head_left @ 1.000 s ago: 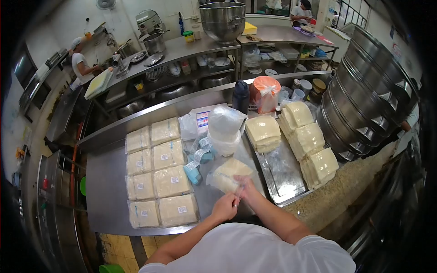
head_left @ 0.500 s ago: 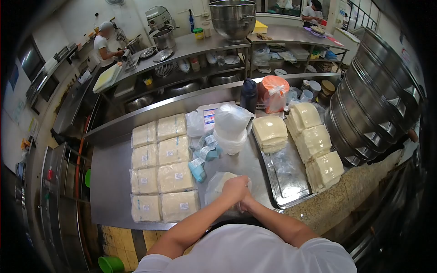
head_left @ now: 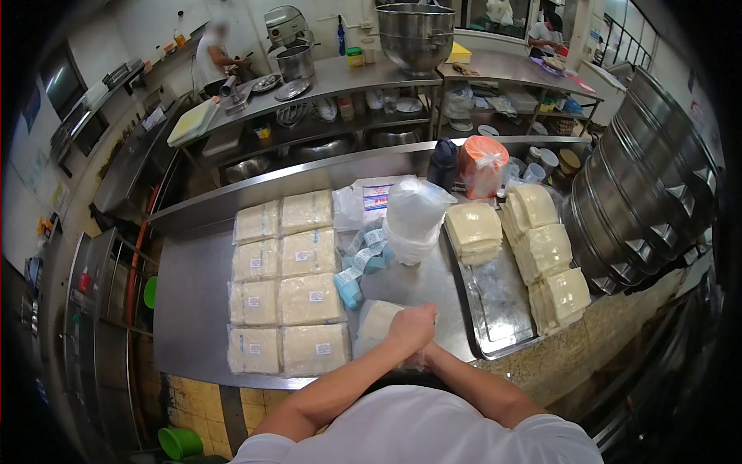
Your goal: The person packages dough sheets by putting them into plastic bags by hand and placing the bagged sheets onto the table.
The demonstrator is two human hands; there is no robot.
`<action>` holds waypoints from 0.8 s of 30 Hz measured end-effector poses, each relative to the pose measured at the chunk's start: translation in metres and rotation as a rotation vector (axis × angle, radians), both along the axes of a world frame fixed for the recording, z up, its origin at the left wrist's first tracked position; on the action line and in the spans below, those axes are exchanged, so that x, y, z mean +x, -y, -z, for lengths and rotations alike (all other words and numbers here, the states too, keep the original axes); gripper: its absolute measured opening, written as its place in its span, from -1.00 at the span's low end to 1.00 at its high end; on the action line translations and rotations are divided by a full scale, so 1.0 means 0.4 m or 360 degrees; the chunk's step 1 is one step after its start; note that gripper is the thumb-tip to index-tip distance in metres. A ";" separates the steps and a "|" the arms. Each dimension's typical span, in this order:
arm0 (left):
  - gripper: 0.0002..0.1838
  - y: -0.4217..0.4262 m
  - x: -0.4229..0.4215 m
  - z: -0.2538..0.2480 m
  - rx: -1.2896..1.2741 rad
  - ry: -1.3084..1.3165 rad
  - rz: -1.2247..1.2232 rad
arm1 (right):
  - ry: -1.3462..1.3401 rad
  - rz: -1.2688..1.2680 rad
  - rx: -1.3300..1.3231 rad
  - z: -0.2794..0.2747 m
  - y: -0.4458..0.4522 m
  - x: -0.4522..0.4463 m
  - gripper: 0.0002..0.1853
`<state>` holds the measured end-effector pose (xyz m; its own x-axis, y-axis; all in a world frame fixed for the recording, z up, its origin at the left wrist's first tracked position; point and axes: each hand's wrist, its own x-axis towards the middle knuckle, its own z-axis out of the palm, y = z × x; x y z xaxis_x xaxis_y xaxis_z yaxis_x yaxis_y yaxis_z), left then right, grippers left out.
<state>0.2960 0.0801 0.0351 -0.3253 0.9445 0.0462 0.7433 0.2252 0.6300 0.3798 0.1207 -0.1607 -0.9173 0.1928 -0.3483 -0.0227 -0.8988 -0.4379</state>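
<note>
Close to my body at the table's front edge lies a clear plastic bag (head_left: 377, 319) with a pale, flat stack of sheets inside. My left hand (head_left: 414, 328) is closed on the bag's right end. Just below it is my right hand (head_left: 421, 356), partly covered by the left, its fingers also closed at the gathered plastic. Left of the bag, several sealed packs (head_left: 315, 348) of the pale sheets lie in two columns, many with small white labels. A strip of labels on blue backing (head_left: 352, 280) curls beside them.
A stack of plastic bags (head_left: 413, 220) stands behind my hands. To the right, a metal tray (head_left: 502, 309) carries piles of pale sheets (head_left: 560, 298), with tall stacked steel steamers (head_left: 641, 185) beyond. A dark bottle (head_left: 443, 164) and orange container (head_left: 483, 164) stand behind. Two people work farther back.
The camera view has shifted, moving the table's contents slightly right in the picture. My hands stay together on the bag, whose plastic now looks tighter. The person at back left has changed posture.
</note>
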 end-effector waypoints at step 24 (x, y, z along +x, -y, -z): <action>-0.73 0.039 -0.290 0.115 0.0325 0.1218 -0.0641 | 0.0245 -0.0002 0.0183 -0.344 -0.007 0.048 -0.44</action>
